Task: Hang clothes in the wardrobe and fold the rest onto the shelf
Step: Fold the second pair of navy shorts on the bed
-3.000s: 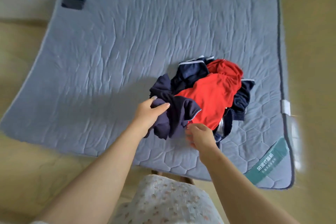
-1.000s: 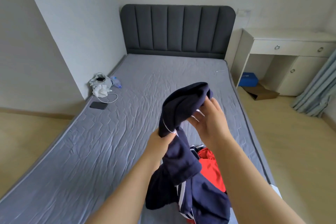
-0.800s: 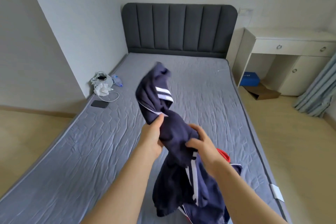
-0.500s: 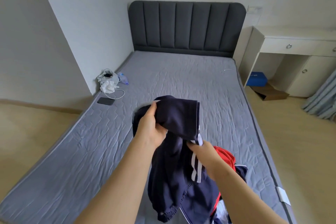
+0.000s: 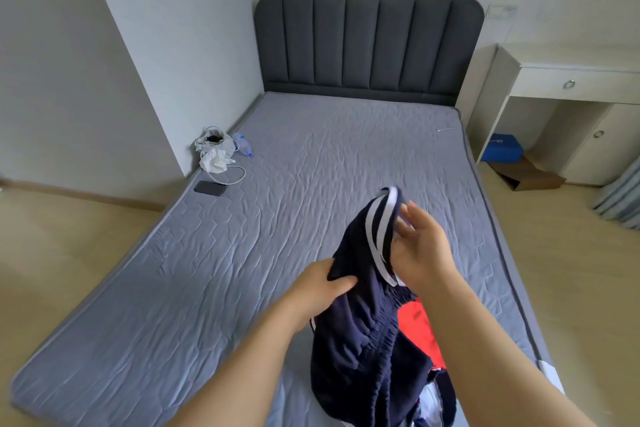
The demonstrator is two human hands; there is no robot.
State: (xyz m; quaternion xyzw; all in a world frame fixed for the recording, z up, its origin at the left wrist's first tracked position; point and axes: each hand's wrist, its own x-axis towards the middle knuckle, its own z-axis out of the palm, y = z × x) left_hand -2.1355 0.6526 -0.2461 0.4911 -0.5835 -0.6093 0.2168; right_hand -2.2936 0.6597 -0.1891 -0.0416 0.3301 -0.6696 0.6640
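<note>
I hold a navy garment with white stripes [image 5: 360,329] up over the near right part of the bed [image 5: 277,218]. My left hand [image 5: 320,288] grips its left edge. My right hand [image 5: 419,250] is at the striped upper part, thumb against the cloth and fingers spread; the grip itself is hidden behind the cloth. Below the navy garment lies a red garment [image 5: 415,329] on the mattress, partly hidden, with more dark and white clothing under it at the frame's bottom.
A black phone [image 5: 210,188], a white cable, a plastic bag [image 5: 214,152] and a bottle [image 5: 243,146] lie at the bed's left edge. A dark headboard [image 5: 367,45] is at the far end. A white desk [image 5: 568,97] stands at the right with a blue box [image 5: 502,149] beneath.
I lifted the navy garment off the pile and have been turning it in both hands. Since half a second ago my right hand has risen to the striped end.
</note>
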